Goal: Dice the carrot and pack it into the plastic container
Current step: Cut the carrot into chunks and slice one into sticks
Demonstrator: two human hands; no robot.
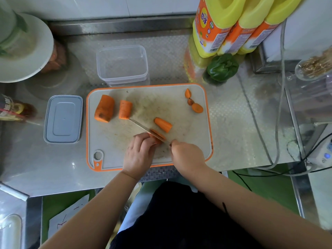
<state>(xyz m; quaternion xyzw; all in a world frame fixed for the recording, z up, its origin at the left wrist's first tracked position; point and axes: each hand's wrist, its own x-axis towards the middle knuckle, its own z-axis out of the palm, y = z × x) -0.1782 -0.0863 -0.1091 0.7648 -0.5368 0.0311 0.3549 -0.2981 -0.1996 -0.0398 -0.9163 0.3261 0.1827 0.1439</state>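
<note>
- Cutting on the board (179, 159), the right hand (187, 155) is clenched around the handle of a knife (139, 125), whose blade runs up-left across the board
- The left hand (139, 153) pins a carrot piece (158, 136) under its fingertips, right against the blade
- Another tapered piece (163, 124) lies just beyond the blade, apart from the hands
- Two thick chunks (104, 108) (125, 109) sit side by side at the board's left; the knife tip reaches the nearer one
- Small end scraps (195, 103) lie in the far right corner of the board
- The clear container (107, 72) stands open just behind the board, with nothing in it
- Its grey lid (63, 119) lies flat on the steel counter (233, 123), left of the board
- A green pepper (222, 67) sits behind the board to the right, against three yellow-and-orange bottles (233, 24)
- At far right a glass jar (313, 69) holds something tan and grainy; I cannot tell what
</note>
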